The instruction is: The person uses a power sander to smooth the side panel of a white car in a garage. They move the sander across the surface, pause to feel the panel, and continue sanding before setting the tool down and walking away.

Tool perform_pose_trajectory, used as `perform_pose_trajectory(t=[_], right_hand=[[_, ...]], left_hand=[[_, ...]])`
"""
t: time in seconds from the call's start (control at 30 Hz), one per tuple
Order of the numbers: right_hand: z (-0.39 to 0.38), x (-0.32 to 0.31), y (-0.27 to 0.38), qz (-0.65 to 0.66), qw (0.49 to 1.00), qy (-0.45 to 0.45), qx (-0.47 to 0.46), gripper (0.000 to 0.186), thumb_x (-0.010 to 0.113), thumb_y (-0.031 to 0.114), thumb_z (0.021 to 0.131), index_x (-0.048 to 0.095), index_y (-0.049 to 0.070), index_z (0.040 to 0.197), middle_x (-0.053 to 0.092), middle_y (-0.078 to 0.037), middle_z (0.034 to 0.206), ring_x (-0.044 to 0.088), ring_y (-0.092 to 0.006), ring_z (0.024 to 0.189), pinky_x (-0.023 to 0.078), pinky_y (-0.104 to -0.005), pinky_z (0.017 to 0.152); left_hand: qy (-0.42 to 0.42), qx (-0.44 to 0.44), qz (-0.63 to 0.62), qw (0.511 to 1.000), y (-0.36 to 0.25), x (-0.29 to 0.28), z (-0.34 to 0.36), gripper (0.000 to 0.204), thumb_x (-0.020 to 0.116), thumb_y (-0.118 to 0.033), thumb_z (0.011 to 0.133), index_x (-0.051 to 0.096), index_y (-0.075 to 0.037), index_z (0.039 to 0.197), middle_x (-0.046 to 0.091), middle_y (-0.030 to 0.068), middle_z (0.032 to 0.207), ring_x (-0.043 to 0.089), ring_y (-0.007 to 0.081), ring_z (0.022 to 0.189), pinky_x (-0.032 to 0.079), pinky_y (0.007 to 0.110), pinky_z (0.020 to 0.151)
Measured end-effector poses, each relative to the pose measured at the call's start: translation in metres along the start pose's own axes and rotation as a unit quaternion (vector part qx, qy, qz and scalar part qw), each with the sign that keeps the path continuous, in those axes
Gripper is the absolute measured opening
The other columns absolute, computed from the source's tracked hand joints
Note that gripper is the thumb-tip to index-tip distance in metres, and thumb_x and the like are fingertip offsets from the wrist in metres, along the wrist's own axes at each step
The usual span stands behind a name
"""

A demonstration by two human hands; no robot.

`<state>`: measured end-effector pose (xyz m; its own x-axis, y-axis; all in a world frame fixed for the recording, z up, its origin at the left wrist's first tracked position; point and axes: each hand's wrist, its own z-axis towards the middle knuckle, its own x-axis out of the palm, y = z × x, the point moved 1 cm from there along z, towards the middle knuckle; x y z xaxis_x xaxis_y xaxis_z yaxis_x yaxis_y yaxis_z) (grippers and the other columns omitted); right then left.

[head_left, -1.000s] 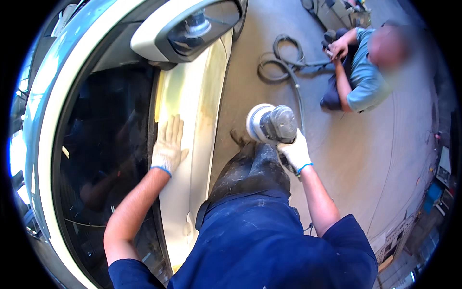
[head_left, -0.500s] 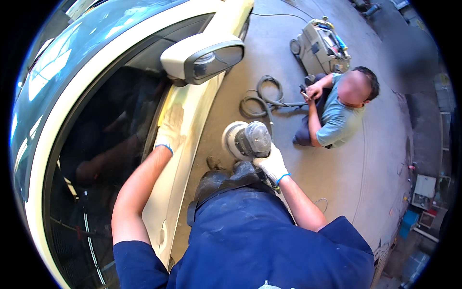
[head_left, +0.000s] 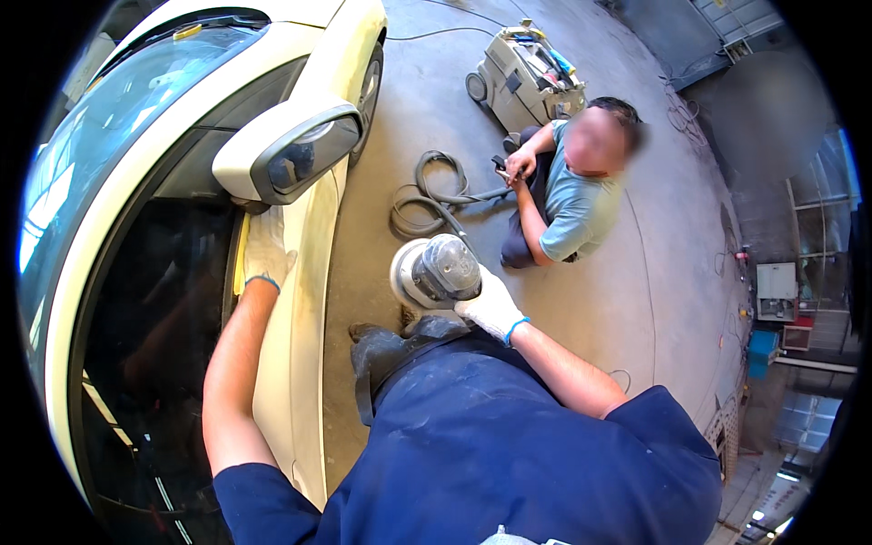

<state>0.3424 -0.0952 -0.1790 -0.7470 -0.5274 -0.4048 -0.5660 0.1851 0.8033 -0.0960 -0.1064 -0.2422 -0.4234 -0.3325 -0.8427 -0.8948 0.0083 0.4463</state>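
Observation:
My left hand (head_left: 267, 247), in a white glove, lies flat on the cream car's door (head_left: 295, 381) just below the side mirror (head_left: 282, 150), beside a yellow strip (head_left: 242, 250) along the window's lower edge; its fingertips are partly hidden by the mirror. My right hand (head_left: 490, 302), also gloved, grips a grey round-pad sander (head_left: 440, 268), held off the bodywork to the right of the door. A hose (head_left: 427, 209) lies in loops on the floor beyond the sander.
A co-worker (head_left: 568, 227) in a teal shirt crouches to the right, both hands on a small dark object. Behind them stands a grey wheeled machine (head_left: 518, 77). Shelving and boxes, one blue (head_left: 763, 354), line the far right.
My left hand has slid forward along the door to beneath the mirror. The view has tilted, showing more of the wheeled machine and front wheel; the sander is still in my right hand.

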Motion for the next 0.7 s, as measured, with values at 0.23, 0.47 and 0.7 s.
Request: perform_pose_trajectory(t=[0.23,0.47,0.7], right_hand=[[0.012,0.005,0.007,0.022,0.998,0.042,-0.05,0.064,0.079,0.012,0.077,0.062,0.004,0.138,0.074,-0.018,0.126,0.069,-0.03,0.123,0.052,-0.0396,0.109],[0.029,-0.003,0.004,-0.012,0.995,0.078,-0.069,0.063,0.076,0.006,0.075,0.063,0.004,0.137,0.075,-0.017,0.127,0.07,-0.0275,0.122,0.052,-0.0381,0.109],[0.059,0.014,-0.013,0.037,0.984,0.111,-0.133,0.07,0.076,0.007,0.076,0.059,0.004,0.144,0.074,-0.02,0.129,0.069,-0.03,0.125,0.051,-0.0382,0.11]], left_hand=[[0.008,-0.013,0.033,0.999,-0.01,0.023,-0.098,0.108,0.056,-0.069,0.095,0.019,-0.001,0.171,0.015,0.0175,0.179,0.007,0.0325,0.167,0.001,0.048,0.135],[0.004,0.012,0.092,0.996,-0.035,0.004,-0.173,0.102,0.053,-0.066,0.098,0.021,0.0,0.17,0.015,0.0179,0.179,0.006,0.0334,0.167,-0.001,0.05,0.135],[0.051,0.025,-0.002,0.998,-0.065,-0.012,-0.25,0.097,0.064,-0.054,0.094,0.03,0.003,0.166,0.024,0.0205,0.176,0.018,0.0366,0.164,0.01,0.049,0.135]])
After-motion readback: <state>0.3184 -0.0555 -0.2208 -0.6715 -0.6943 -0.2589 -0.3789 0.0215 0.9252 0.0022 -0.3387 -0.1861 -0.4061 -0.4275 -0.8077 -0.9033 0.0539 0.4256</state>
